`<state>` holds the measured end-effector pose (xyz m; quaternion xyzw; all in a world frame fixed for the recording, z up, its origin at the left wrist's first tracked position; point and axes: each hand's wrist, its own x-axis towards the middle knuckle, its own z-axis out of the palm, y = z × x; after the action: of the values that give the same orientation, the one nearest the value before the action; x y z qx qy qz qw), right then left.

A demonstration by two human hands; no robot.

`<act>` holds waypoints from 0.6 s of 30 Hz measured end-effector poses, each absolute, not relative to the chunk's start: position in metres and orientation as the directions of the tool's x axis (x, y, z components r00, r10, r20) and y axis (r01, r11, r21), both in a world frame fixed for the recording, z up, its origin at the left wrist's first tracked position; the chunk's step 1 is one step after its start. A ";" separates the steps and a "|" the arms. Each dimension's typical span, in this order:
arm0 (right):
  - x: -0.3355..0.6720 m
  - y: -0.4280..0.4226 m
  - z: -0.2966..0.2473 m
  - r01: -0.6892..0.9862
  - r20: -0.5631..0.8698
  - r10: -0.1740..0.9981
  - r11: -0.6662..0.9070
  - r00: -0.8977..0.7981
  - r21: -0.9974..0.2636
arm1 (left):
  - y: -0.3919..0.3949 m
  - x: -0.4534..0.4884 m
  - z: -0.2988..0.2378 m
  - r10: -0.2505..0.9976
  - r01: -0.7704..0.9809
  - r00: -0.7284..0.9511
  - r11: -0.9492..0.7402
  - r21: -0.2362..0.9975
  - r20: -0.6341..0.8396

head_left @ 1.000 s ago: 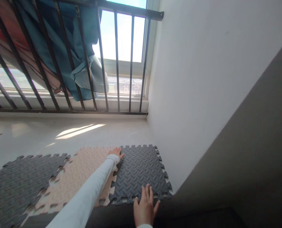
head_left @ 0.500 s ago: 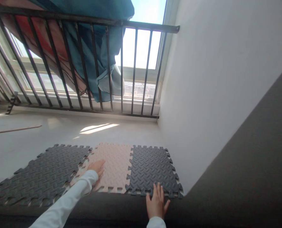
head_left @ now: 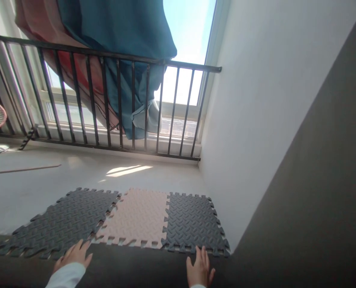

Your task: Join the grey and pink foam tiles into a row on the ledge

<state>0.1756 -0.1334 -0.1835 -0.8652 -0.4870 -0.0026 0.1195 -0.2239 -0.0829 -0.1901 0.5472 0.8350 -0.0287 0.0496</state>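
The left hand (head_left: pixel 73 256) and the right hand (head_left: pixel 200 268) both lie open, clenching nothing, their fingertips at the near edge of a row of interlocking foam floor tiles (head_left: pixel 115 224). From the left hand, the left dark grey tile (head_left: pixel 58 220) lies at 12 o'clock; from the right hand, the right dark grey tile (head_left: pixel 193 226) lies at 12 o'clock. The beige tile (head_left: pixel 137 216) sits between them. The row's long axis runs 9 to 3 o'clock. Beyond lie a concrete floor (head_left: pixel 46 188) and a black metal balcony railing (head_left: pixel 106 53).

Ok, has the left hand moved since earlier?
Yes: the left hand drew back left, off the pink tile, to the near edge of the left grey tile.
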 end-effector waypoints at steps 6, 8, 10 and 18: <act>0.178 -0.140 -0.183 0.825 0.135 0.823 -0.515 0.552 -0.232 | -0.080 -0.219 -0.189 0.903 0.920 -0.392 0.386 -0.069 -0.175; 0.179 -0.141 -0.183 0.819 0.134 0.818 -0.520 0.559 -0.243 | -0.079 -0.222 -0.193 0.903 0.926 -0.379 0.370 -0.081 -0.201; 0.179 -0.142 -0.182 0.816 0.133 0.817 -0.520 0.562 -0.255 | -0.078 -0.225 -0.196 0.904 0.928 -0.371 0.358 -0.099 -0.212; 0.178 -0.144 -0.177 0.815 0.121 0.820 -0.517 0.559 -0.263 | -0.075 -0.224 -0.202 0.924 0.942 -0.335 0.331 -0.054 -0.185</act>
<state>0.1775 -0.1442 -0.1769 -0.8708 -0.4694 0.0093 0.1458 -0.2237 -0.0748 -0.2016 0.5736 0.8134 -0.0756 0.0602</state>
